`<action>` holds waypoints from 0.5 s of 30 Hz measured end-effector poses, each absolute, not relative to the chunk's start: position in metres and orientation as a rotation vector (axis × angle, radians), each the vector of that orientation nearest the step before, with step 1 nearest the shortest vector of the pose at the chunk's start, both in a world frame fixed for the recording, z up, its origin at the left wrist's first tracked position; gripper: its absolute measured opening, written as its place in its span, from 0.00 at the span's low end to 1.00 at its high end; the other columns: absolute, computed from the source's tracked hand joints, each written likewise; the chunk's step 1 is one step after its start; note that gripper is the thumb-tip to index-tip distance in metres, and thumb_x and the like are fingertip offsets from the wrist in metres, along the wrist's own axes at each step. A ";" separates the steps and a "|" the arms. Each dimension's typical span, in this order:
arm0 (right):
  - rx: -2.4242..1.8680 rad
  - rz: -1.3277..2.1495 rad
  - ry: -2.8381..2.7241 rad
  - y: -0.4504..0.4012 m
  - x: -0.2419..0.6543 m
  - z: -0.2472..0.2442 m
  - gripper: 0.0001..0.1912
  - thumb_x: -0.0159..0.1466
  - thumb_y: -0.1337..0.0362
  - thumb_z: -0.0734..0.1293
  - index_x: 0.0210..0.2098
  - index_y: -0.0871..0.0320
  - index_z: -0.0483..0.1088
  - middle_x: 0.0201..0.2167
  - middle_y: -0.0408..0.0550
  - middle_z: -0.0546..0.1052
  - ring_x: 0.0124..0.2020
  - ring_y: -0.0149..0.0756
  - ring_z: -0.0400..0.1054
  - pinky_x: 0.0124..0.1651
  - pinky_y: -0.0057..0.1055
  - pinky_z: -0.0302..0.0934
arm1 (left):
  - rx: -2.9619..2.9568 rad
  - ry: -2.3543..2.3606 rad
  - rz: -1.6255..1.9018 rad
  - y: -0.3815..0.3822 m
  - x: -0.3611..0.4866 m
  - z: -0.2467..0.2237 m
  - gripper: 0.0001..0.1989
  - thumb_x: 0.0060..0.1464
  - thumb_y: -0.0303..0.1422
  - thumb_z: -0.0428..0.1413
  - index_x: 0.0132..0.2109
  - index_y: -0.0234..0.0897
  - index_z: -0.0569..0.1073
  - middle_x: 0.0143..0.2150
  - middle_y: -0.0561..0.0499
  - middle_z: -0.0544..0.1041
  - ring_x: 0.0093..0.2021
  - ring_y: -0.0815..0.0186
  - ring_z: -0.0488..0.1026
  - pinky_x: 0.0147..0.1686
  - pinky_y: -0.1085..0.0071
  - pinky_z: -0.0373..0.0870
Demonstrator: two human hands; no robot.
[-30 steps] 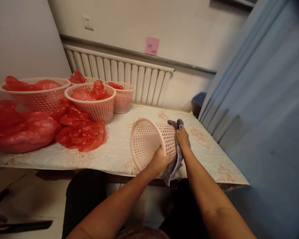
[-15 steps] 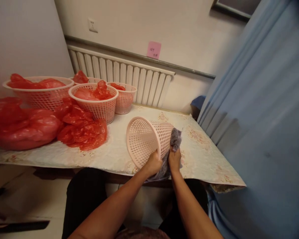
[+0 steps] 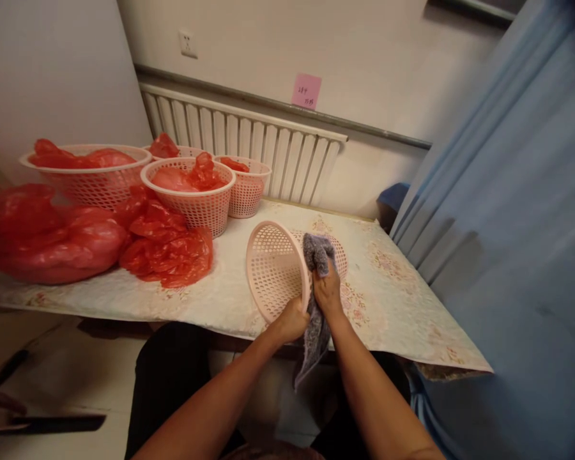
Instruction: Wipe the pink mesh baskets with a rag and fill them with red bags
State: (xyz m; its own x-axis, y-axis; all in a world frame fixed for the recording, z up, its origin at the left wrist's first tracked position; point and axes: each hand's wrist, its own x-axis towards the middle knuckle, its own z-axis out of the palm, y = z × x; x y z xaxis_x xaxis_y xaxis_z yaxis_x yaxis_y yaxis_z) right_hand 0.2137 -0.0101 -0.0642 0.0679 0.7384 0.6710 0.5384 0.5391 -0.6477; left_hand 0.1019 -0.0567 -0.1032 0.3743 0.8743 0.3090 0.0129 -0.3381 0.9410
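Note:
A pink perforated plastic basket (image 3: pixel 273 268) lies on its side over the floral tablecloth (image 3: pixel 393 306), its mouth facing left toward me. My left hand (image 3: pixel 292 319) is closed on the near edge of its rim. Bunched in my right hand (image 3: pixel 328 291) is a grey cloth (image 3: pixel 316 329), pressed against the basket's outer wall just behind the rim. One end of the cloth hangs down past the table edge. The fingertips of my right hand are partly hidden by the cloth.
Several pink baskets holding red plastic bags stand at the back left, among them a round basket (image 3: pixel 206 207). Red plastic bags (image 3: pixel 167 249) lie in front of them. A white radiator (image 3: pixel 239 140) runs along the wall. A blue curtain (image 3: pixel 508 223) hangs at right.
My right hand has moved the cloth from near the basket's base toward its rim. My left hand keeps its hold on the rim, and the view has shifted slightly.

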 end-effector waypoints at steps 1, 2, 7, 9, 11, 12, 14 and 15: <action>-1.143 0.200 -1.605 0.001 0.221 -0.063 0.23 0.64 0.59 0.58 0.58 0.55 0.64 0.56 0.49 0.71 0.60 0.41 0.61 0.63 0.43 0.53 | 1.681 0.809 1.104 -0.058 0.103 -0.104 0.21 0.46 0.19 0.49 0.47 0.31 0.75 0.45 0.47 0.79 0.46 0.60 0.73 0.53 0.63 0.68; -1.175 0.191 -1.614 0.011 0.228 -0.063 0.22 0.65 0.59 0.58 0.57 0.54 0.65 0.55 0.49 0.71 0.59 0.41 0.62 0.62 0.42 0.54 | 1.710 0.819 1.101 -0.061 0.103 -0.105 0.21 0.46 0.18 0.48 0.47 0.31 0.75 0.45 0.47 0.79 0.46 0.60 0.73 0.54 0.62 0.67; -1.428 0.187 -1.509 0.051 0.268 -0.063 0.21 0.61 0.57 0.60 0.51 0.55 0.68 0.51 0.50 0.74 0.54 0.45 0.65 0.57 0.41 0.58 | 1.822 0.797 1.104 -0.070 0.106 -0.108 0.31 0.41 0.15 0.45 0.53 0.33 0.73 0.52 0.47 0.76 0.53 0.61 0.70 0.62 0.61 0.58; -1.562 0.217 -1.351 0.062 0.284 -0.065 0.19 0.59 0.57 0.61 0.47 0.57 0.69 0.44 0.52 0.76 0.49 0.46 0.68 0.53 0.42 0.60 | 1.824 0.788 1.099 -0.072 0.105 -0.111 0.32 0.41 0.15 0.45 0.54 0.34 0.72 0.53 0.48 0.76 0.54 0.61 0.70 0.61 0.60 0.59; -1.641 0.231 -1.205 0.067 0.297 -0.069 0.17 0.59 0.58 0.58 0.42 0.59 0.70 0.37 0.53 0.76 0.43 0.47 0.70 0.49 0.42 0.61 | 1.816 0.798 1.080 -0.074 0.104 -0.115 0.30 0.43 0.16 0.45 0.54 0.33 0.72 0.52 0.47 0.76 0.52 0.61 0.71 0.60 0.60 0.61; -1.656 0.228 -1.158 0.068 0.302 -0.072 0.16 0.60 0.58 0.57 0.39 0.60 0.70 0.35 0.54 0.76 0.42 0.47 0.70 0.48 0.42 0.61 | 1.814 0.806 1.064 -0.074 0.104 -0.117 0.29 0.44 0.16 0.45 0.53 0.33 0.73 0.51 0.47 0.77 0.50 0.61 0.71 0.59 0.60 0.62; -1.662 0.218 -1.092 0.063 0.307 -0.080 0.17 0.60 0.58 0.55 0.37 0.61 0.70 0.33 0.57 0.75 0.40 0.48 0.70 0.47 0.44 0.61 | 1.826 0.813 1.031 -0.075 0.102 -0.119 0.26 0.46 0.17 0.46 0.52 0.32 0.73 0.50 0.46 0.77 0.48 0.61 0.72 0.58 0.60 0.63; -1.656 0.214 -1.067 0.058 0.306 -0.084 0.17 0.60 0.58 0.55 0.37 0.62 0.70 0.34 0.57 0.75 0.40 0.48 0.70 0.46 0.45 0.61 | 1.836 0.811 1.019 -0.075 0.102 -0.120 0.26 0.46 0.18 0.46 0.52 0.32 0.73 0.50 0.46 0.77 0.47 0.62 0.72 0.57 0.60 0.63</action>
State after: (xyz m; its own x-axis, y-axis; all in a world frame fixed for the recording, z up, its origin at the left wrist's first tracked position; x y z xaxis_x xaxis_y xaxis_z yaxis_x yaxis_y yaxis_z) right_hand 0.3059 0.0582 -0.0845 0.5782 0.7285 0.3673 0.5305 0.0064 -0.8477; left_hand 0.1019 -0.0749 -0.1199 0.4546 0.8307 0.3214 0.1267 -0.4175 0.8998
